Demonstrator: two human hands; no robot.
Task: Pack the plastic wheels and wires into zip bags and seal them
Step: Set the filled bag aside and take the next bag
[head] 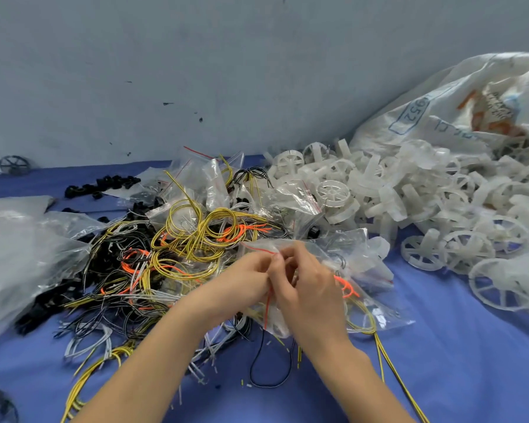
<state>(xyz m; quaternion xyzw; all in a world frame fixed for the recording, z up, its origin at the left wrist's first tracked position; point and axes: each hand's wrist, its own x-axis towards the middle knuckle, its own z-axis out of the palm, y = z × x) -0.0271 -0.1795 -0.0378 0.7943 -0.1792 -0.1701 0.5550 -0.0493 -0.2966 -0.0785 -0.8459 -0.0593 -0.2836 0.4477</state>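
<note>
Head view, lower centre of frame: left hand (245, 279) and right hand (309, 288) meet over a clear zip bag (370, 303), fingers of both curled and pinching its red-lined mouth. The bag lies tilted on the blue table cover (471, 361), its mouth toward the hands and its body running to the right. Inside it: an orange wire (347, 290) and loops of yellow-black wire (362, 323), whose tails trail out toward the bottom edge of the frame. Whether the seal is pressed closed cannot be told; the fingers cover it and the spot is blurred. Left of the hands, centre frame, is a loose wire pile (165, 254) of yellow, black, orange and grey strands, touching the bag's near side. Behind the pile is a heap of small zip bags (214, 178). Right half of frame: translucent white plastic wheels (409, 196) spilling from a large white sack (458, 99) in the upper right. Left edge: crumpled clear plastic sheeting (19, 248); above it, small black parts (104, 186). Far upper left by the grey wall (196, 71): one dark wheel (14, 164).
</note>
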